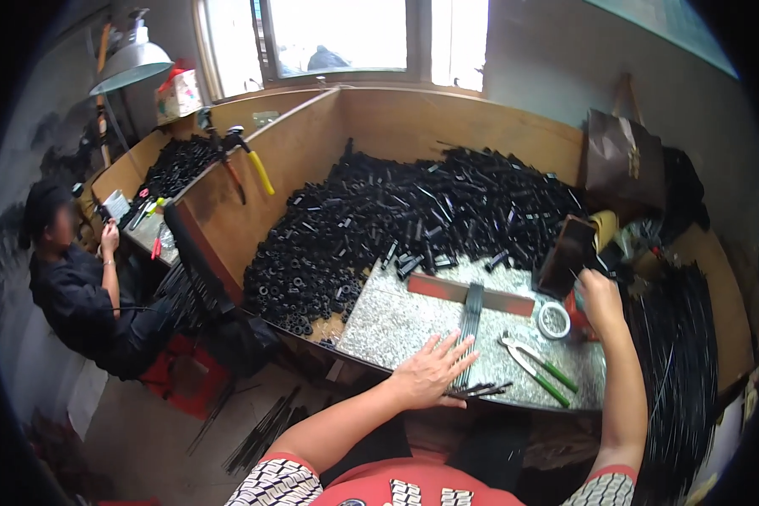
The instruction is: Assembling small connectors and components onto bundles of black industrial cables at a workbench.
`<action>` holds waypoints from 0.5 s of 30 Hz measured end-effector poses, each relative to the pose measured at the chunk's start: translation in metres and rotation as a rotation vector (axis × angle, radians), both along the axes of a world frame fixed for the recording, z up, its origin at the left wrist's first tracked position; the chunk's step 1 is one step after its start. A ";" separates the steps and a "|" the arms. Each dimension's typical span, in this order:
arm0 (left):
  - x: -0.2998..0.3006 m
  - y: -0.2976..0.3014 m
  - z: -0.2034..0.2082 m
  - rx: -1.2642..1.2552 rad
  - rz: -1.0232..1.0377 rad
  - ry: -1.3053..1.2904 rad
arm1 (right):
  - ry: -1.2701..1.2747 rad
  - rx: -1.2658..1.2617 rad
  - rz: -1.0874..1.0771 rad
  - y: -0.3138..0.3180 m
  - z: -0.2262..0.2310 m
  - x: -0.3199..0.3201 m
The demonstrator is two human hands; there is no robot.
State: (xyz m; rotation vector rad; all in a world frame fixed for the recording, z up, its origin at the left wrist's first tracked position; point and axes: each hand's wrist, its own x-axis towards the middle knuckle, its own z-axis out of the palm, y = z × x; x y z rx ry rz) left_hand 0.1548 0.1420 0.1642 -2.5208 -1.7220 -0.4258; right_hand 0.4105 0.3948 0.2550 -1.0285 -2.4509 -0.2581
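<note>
In the head view, one left hand [430, 371] lies at the lower centre of the frame. Its grip is wide, fingers spread and nearly flat, the fingertips against a bundle of thin, straight black strips [471, 325]; the strips are too close together to count. The bundle runs up the frame and crosses one flat, reddish-brown bar [430, 288].

One right hand [599, 304], right of centre, has its fingers bent beside one dark, smooth rectangular block [567, 257]. How far its grip is drawn in, and whether it has hold of anything, I cannot tell.

The bench [379, 325] has a mottled, silvery top. Right of centre on it are one white ring-shaped object [553, 320] and one pair of metal pliers with two green handles [535, 367]. Several short black rods [482, 390] lie at its near edge.

Across the middle of the frame spreads a heap of glossy black tubular pieces [413, 198], beyond counting. Long, thin black rods [675, 346] hang at right. One co-worker [80, 287] in dark clothing sits at left.
</note>
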 end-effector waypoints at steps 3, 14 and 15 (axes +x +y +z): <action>-0.001 0.001 0.001 0.060 -0.006 -0.014 | 0.095 -0.001 0.300 -0.010 -0.008 -0.040; 0.005 0.003 0.006 0.017 0.018 0.034 | -0.151 -0.012 0.306 -0.022 -0.054 -0.103; 0.005 0.003 0.007 0.013 0.017 0.033 | -0.151 -0.016 0.305 -0.020 -0.056 -0.104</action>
